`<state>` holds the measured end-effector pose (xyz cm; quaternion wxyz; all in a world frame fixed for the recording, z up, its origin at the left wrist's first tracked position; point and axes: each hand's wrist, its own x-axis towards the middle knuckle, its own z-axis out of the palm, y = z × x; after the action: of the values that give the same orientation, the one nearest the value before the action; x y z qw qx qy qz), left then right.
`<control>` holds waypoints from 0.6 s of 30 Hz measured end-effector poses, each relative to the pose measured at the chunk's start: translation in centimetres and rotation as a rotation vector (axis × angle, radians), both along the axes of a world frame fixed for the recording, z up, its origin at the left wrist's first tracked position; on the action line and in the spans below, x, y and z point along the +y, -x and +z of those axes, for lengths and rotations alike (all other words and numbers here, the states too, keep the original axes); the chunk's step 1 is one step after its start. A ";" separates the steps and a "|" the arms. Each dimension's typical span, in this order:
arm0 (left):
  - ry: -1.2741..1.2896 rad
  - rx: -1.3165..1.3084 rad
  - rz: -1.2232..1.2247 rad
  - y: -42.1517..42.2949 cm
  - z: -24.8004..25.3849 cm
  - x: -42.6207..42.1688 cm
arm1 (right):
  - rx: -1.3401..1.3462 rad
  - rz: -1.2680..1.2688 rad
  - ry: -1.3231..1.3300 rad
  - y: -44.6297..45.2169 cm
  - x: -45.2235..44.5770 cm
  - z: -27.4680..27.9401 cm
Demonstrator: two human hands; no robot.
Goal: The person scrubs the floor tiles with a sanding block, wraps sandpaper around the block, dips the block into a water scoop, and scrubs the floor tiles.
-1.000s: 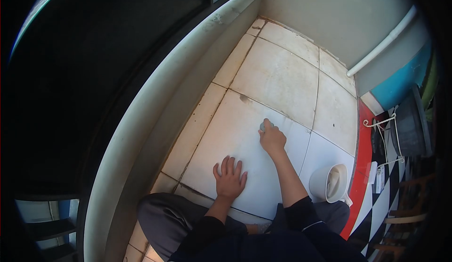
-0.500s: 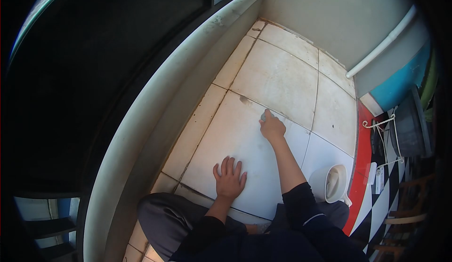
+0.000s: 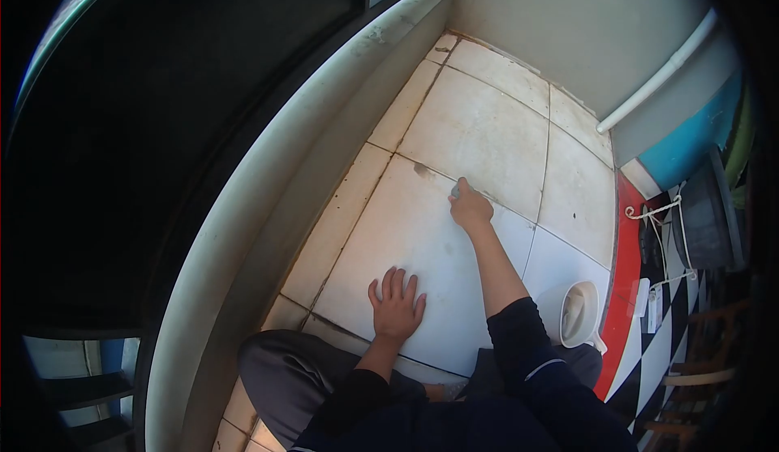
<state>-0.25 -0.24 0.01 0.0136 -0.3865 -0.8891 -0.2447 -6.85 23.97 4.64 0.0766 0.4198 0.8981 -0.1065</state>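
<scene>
Right grip (image 3: 472, 208) clasps a mostly hidden grey object (image 3: 456, 191); left grip (image 3: 396, 309) lies splayed, empty.

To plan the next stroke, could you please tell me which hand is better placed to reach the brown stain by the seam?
Probably the right hand: it holds the small grey thing and is nearer the stain. The left hand lies spread on the tile, farther off and apparently empty.
</scene>
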 end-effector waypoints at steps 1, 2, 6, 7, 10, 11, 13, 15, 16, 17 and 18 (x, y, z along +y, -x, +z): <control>-0.001 -0.007 -0.002 0.1 -0.1 0.0 | -0.002 0.007 0.017 -1.2 -1.1 -0.1; -0.003 -0.008 -0.005 0.1 -0.1 0.0 | 0.011 0.033 0.023 -2.6 -2.7 0.1; 0.022 -0.009 -0.005 0.2 0.0 0.1 | 0.073 0.098 0.007 -7.7 -8.0 0.2; 0.024 -0.005 -0.006 0.1 0.0 0.1 | 0.087 0.103 0.022 -8.1 -8.3 0.3; 0.046 -0.002 -0.011 0.0 0.0 0.1 | 0.121 0.078 0.002 -6.6 -6.0 -0.7; 0.048 0.008 -0.019 0.1 0.0 0.2 | 0.139 0.046 -0.012 -5.0 -4.4 -1.0; 0.056 -0.008 -0.005 0.0 0.0 0.2 | 0.116 -0.016 -0.028 -2.0 -1.6 -0.6; 0.053 0.003 -0.005 -0.1 0.0 0.1 | 0.095 -0.017 -0.007 -0.3 0.1 -0.5; 0.050 0.006 -0.005 -0.1 0.0 0.2 | 0.066 -0.019 0.012 0.0 0.7 -0.4; 0.046 0.008 -0.004 -0.1 0.1 0.2 | 0.068 -0.018 0.009 -0.3 0.7 -0.3; 0.040 0.006 -0.004 -0.2 0.1 0.2 | 0.044 -0.015 0.016 -0.9 0.3 -0.3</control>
<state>-0.09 -0.03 0.15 0.0082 -0.3895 -0.8929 -0.2256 -5.95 24.30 4.32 0.0592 0.4237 0.8954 -0.1236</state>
